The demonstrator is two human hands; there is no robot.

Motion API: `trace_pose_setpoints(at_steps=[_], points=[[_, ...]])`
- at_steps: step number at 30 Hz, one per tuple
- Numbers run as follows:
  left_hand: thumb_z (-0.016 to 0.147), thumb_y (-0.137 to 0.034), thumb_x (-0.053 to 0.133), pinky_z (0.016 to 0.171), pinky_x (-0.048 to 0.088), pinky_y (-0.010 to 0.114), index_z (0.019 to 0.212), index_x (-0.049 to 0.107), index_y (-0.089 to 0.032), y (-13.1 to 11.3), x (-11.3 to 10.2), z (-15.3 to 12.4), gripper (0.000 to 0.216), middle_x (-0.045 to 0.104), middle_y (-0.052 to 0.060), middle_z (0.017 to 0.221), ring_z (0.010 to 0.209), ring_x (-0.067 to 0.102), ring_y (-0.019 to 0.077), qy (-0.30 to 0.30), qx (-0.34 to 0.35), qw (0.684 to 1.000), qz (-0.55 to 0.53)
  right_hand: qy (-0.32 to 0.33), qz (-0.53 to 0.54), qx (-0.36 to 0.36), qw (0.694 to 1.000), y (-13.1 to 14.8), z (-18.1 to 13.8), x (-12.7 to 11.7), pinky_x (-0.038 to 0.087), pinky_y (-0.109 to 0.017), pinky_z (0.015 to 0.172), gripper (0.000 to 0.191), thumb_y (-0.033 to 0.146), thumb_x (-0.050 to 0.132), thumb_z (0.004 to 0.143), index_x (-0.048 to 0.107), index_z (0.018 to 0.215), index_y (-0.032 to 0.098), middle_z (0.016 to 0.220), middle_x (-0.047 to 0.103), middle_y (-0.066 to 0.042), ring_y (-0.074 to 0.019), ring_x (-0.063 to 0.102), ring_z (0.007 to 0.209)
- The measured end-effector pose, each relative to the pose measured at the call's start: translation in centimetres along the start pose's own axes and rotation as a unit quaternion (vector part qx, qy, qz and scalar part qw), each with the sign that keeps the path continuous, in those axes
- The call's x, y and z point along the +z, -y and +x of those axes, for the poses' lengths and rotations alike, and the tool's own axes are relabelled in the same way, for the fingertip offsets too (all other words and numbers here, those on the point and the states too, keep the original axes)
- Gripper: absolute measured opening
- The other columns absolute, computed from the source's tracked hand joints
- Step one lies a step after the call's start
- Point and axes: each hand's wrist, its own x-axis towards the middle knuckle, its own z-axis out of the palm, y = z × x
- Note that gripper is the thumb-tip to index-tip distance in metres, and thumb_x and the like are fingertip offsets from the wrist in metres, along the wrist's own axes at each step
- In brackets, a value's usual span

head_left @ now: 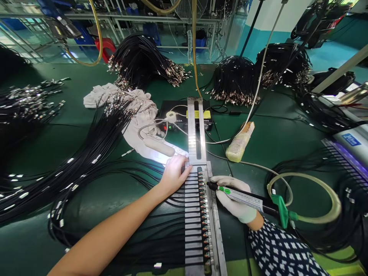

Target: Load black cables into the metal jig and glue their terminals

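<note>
My left hand [174,174] is bare and rests with its fingers pressed on the top of a long metal fixture [192,214] that holds a row of black cables [161,230] with metal connector ends [203,199]. In a white glove, my right hand [235,199] grips a pen-shaped dispenser [244,196] with a green fitting [280,207] and a pale hose [316,184]. The dispenser's black tip touches the connectors near the upper end of the row.
Bundles of black cables [143,57] lie at the back and left of the green table [57,126]. A crumpled cloth [135,103], a black control box [186,115], a taped block [240,142] and a machine [350,145] at the right surround the fixture.
</note>
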Motion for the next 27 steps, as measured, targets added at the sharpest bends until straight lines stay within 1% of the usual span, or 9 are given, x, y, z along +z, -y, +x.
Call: trace_pose_setpoints(at_steps=[7, 16, 27], points=[[0.094, -0.035, 0.05, 0.076, 0.044, 0.034, 0.091, 0.055, -0.02, -0.14, -0.21, 0.07, 0.016, 0.058, 0.003, 0.082, 0.081, 0.055, 0.0199, 0.006, -0.003, 1.0, 0.005, 0.002, 0.015, -0.003, 1.0, -0.11, -0.05, -0.03, 0.064, -0.036, 0.08, 0.019, 0.012, 0.069, 0.076, 0.065, 0.091, 0.023, 0.098, 0.077, -0.008, -0.0228, 0.075, 0.089], [0.094, -0.036, 0.051, 0.076, 0.044, 0.034, 0.09, 0.054, -0.02, 0.11, 0.0, 0.0, 0.017, 0.057, 0.003, 0.084, 0.083, 0.055, 0.0202, 0.007, -0.005, 1.0, -0.003, 0.002, 0.02, 0.016, 1.0, 0.03, 0.21, 0.04, 0.063, -0.036, 0.08, 0.017, 0.013, 0.069, 0.078, 0.066, 0.091, 0.023, 0.098, 0.077, -0.008, -0.0227, 0.075, 0.089], [0.094, -0.037, 0.052, 0.077, 0.044, 0.035, 0.091, 0.053, -0.021, 0.17, 0.01, -0.02, 0.017, 0.06, 0.004, 0.088, 0.085, 0.056, 0.0207, 0.009, -0.006, 1.0, -0.009, -0.001, 0.002, 0.023, 1.0, -0.49, 0.17, 0.09, 0.062, -0.037, 0.083, 0.016, 0.014, 0.069, 0.079, 0.065, 0.091, 0.024, 0.102, 0.077, -0.007, -0.0223, 0.075, 0.092]])
